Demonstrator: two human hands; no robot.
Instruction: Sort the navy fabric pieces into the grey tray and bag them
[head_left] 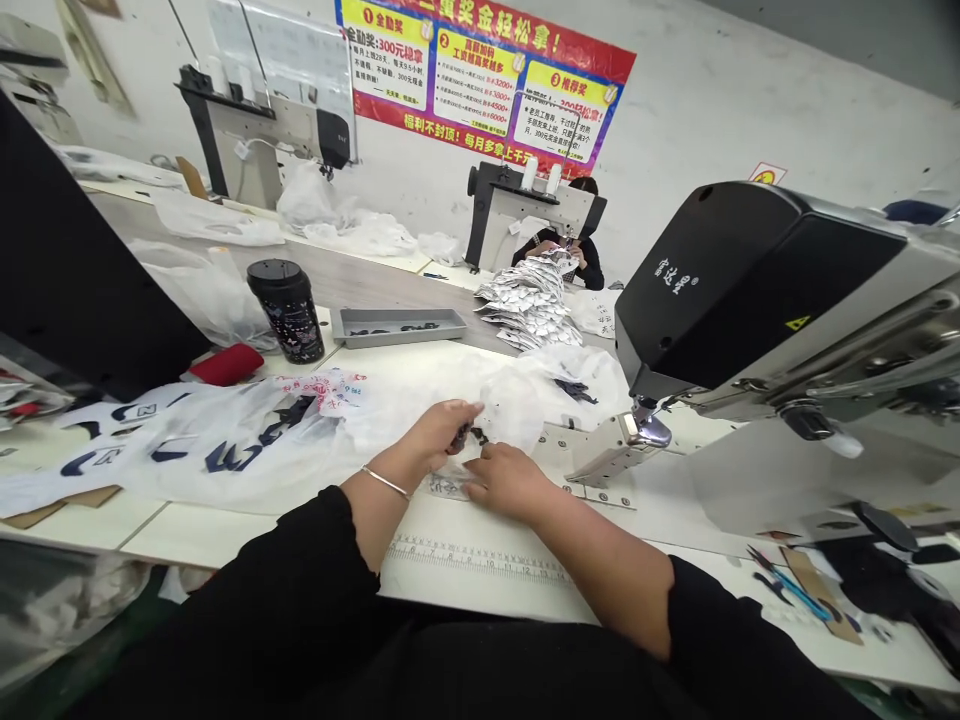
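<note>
My left hand [439, 432], with a thin bangle [385, 483] on its wrist, pinches a small dark fabric piece [463, 436] against a crumpled clear plastic film [510, 412]. My right hand [506, 482] lies close below it, its fingertips on the film near the dark piece. Whether those fingers grip anything is hidden. Both hands are over the white sewing table [480, 600], just left of the sewing machine's presser foot [646, 428]. White plastic sheets with dark printed shapes [232, 450] spread out to the left of my hands.
A black sewing machine head [750, 290] overhangs the table at right. Behind stand a grey tray of dark pieces [397, 325], a black tumbler [289, 310] and a stack of silver packets [529, 300]. A ruler scale [480, 558] runs along the table. A co-worker [562, 255] sits at a far machine.
</note>
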